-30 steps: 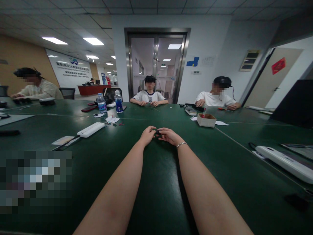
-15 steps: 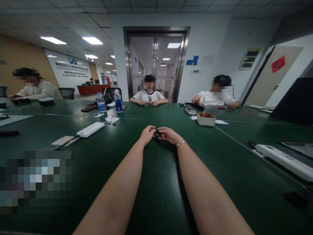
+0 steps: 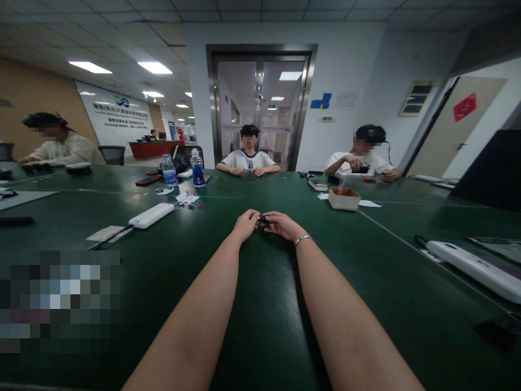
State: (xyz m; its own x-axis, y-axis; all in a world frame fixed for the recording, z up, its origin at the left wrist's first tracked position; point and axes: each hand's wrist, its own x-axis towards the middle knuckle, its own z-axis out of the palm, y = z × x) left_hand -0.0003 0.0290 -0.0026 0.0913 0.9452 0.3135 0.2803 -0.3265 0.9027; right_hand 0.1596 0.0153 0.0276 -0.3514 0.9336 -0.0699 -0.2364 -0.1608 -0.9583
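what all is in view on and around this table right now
small dark object: one, black, held between both hands at table centre, too small to identify
long green table: one, dark green, fills the foreground
white power strips: two, one left of centre, one at right edge
plastic water bottles: two, clear with blue labels, far left-centre
small cardboard box: one, tan, right of centre
seated people: three, far side, one left, one middle, one right
glass double door: one, steel frame, behind
silver bracelet: one, right wrist
left hand: on the object
right hand: on the object
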